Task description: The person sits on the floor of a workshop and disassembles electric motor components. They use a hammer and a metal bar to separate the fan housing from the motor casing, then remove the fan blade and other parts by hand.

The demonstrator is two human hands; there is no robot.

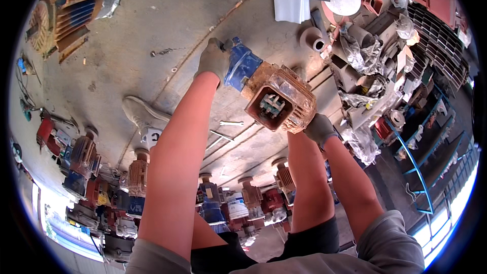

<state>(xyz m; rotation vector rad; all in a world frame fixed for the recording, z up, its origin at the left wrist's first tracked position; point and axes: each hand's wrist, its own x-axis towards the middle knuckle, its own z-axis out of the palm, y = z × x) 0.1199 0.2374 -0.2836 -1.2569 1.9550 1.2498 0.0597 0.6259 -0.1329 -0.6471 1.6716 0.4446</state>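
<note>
One motor (295,83) between left hand (213,60) (blue end (242,68)), right hand (319,129).

Grey short-sleeved shirt (389,241); black shorts (315,237); greyish gloves (212,61) end at wrists; pale low shoe (136,111); white sock (150,137) with dark curved mark.

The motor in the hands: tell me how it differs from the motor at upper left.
The left hand and right hand hold the held motor; the upper-left motor lies untouched. The held motor shows an open square box; the upper-left motor shows none. Both look ribbed, rust-brown and blue.
</note>
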